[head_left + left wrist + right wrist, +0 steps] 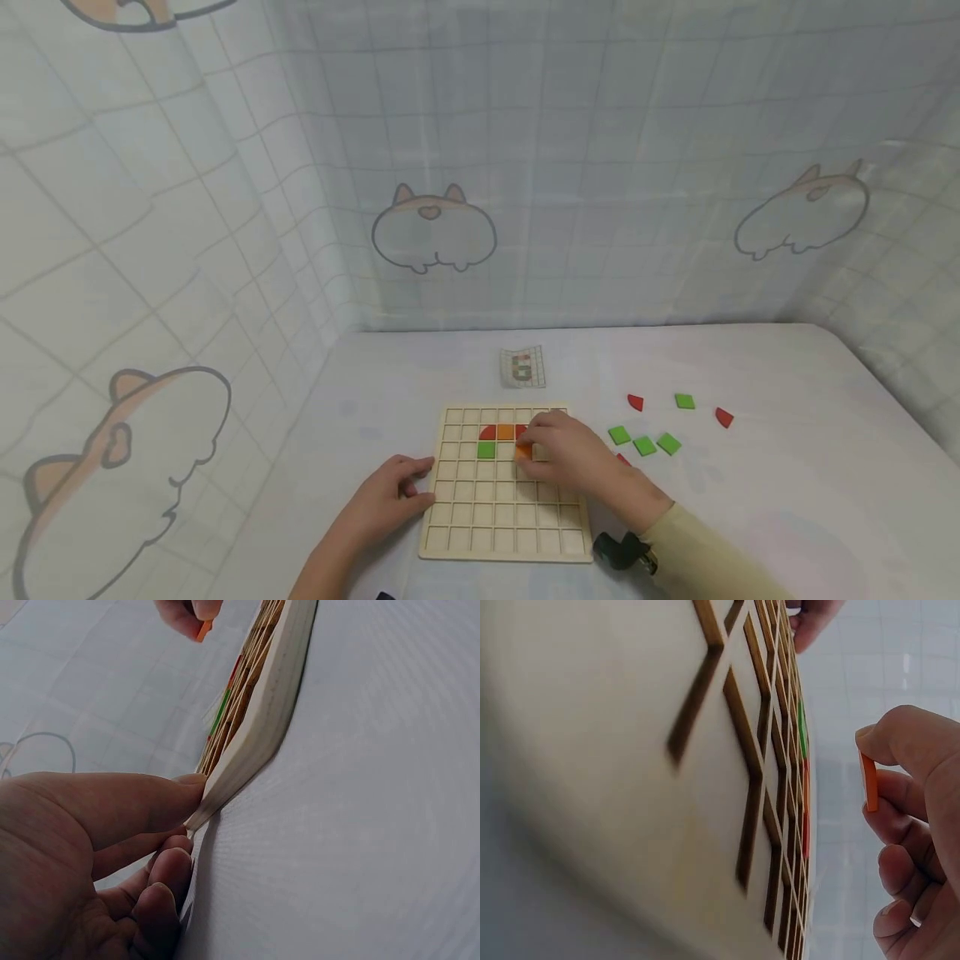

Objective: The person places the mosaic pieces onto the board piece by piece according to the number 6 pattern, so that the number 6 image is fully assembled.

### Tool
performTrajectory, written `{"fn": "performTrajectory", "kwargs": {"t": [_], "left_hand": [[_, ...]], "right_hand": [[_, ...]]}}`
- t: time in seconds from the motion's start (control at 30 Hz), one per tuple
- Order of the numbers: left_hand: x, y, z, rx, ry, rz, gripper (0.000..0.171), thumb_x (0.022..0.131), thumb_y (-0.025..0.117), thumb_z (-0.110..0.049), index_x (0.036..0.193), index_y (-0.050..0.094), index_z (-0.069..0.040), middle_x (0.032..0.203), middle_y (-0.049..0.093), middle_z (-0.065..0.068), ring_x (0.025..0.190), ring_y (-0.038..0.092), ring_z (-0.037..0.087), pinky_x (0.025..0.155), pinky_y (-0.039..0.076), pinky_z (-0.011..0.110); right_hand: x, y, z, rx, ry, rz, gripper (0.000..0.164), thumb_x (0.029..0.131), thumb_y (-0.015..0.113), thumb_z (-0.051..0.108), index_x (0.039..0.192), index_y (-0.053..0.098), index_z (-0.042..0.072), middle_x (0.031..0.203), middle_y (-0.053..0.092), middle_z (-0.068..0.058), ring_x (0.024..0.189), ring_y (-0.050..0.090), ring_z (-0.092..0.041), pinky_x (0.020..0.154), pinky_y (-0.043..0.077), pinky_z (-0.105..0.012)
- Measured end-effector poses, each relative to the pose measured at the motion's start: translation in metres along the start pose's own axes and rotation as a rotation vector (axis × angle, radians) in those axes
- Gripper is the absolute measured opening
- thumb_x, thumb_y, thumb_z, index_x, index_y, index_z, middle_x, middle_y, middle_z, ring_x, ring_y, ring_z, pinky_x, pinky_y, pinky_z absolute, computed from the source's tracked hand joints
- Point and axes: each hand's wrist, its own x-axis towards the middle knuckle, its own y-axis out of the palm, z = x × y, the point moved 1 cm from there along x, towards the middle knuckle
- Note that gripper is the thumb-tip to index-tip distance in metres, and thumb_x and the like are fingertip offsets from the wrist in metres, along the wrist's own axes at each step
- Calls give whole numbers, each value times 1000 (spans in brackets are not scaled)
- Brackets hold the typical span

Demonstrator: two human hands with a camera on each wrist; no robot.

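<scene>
A wooden grid board lies flat on the table. My left hand rests at its left edge, the thumb and a finger touching the rim. Thumb and fingertips of my right hand pinch an orange tile, held just off the grid in the right wrist view. Set in the board's upper cells are a red rounded tile, an orange square tile and another red tile, partly covered by the right hand. A green square tile sits below the first red one.
Loose green tiles and red quarter-round tiles are scattered right of the board. One red tile is partly hidden by the right forearm. Behind the board lies a small printed pattern card. Patterned curtains surround the table.
</scene>
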Motion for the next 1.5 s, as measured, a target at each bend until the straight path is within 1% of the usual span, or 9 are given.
{"fn": "performTrajectory", "kwargs": {"t": [0.17, 0.3, 0.43, 0.63, 0.73, 0.9, 1.03, 1.23, 1.5], "left_hand": [[0, 0, 1, 1, 3, 3, 54, 83, 80, -27, 132, 64, -11, 103, 56, -5, 79, 52, 10, 68, 43, 26], [0, -1, 1, 0, 15, 2, 53, 83, 80, -27, 131, 64, -11, 102, 56, -5, 79, 52, 10, 68, 43, 26], [2, 0, 2, 3, -2, 2, 53, 83, 81, -28, 131, 65, -12, 101, 56, -5, 80, 52, 10, 68, 42, 26], [3, 1, 3, -9, -3, 7, 53, 83, 81, -27, 132, 65, -12, 101, 56, -5, 80, 52, 11, 67, 43, 27], [3, 0, 3, -11, 3, 8, 53, 84, 80, -27, 131, 65, -12, 101, 56, -5, 80, 53, 11, 68, 43, 26], [3, 1, 4, -11, 20, 10, 53, 84, 80, -27, 131, 65, -12, 103, 56, -5, 79, 53, 10, 67, 43, 26], [4, 2, 6, -13, 15, 10, 53, 83, 81, -27, 132, 65, -12, 102, 56, -5, 79, 53, 10, 67, 43, 26], [5, 3, 7, -10, 12, 5, 53, 83, 81, -27, 132, 65, -12, 102, 56, -5, 79, 52, 10, 67, 43, 26], [6, 4, 8, -16, -9, 9, 54, 82, 82, -28, 131, 65, -12, 101, 56, -5, 80, 52, 12, 66, 42, 27]], "right_hand": [[7, 7, 6, -4, -32, -12, 11, 86, 74, 29, 91, 75, 19, 89, 60, 10, 89, 55, -11, 79, 49, -26], [14, 10, 12, 4, -34, 20, 12, 86, 74, 29, 91, 75, 18, 88, 60, 10, 87, 54, -11, 78, 48, -26], [19, 14, 19, -10, -27, 63, 16, 87, 74, 31, 93, 76, 17, 87, 59, 10, 85, 53, -10, 76, 47, -25], [27, 23, 25, -50, -78, 63, 11, 86, 74, 28, 89, 75, 18, 82, 55, 12, 78, 49, -8, 69, 44, -22], [29, 26, 27, -52, -94, 76, 11, 86, 74, 28, 91, 77, 18, 82, 55, 12, 76, 48, -8, 68, 42, -22], [30, 31, 29, -69, -75, 127, 14, 86, 73, 30, 95, 77, 20, 84, 56, 12, 77, 48, -8, 66, 42, -22], [31, 32, 30, -93, -69, 154, 16, 87, 74, 33, 97, 77, 21, 86, 56, 11, 79, 49, -8, 68, 44, -23], [33, 35, 31, -77, -81, 164, 19, 87, 76, 36, 98, 77, 21, 87, 56, 11, 79, 49, -7, 69, 44, -23], [33, 38, 31, -78, -105, 158, 18, 87, 77, 38, 95, 78, 22, 84, 53, 12, 77, 46, -6, 66, 42, -21]]}}
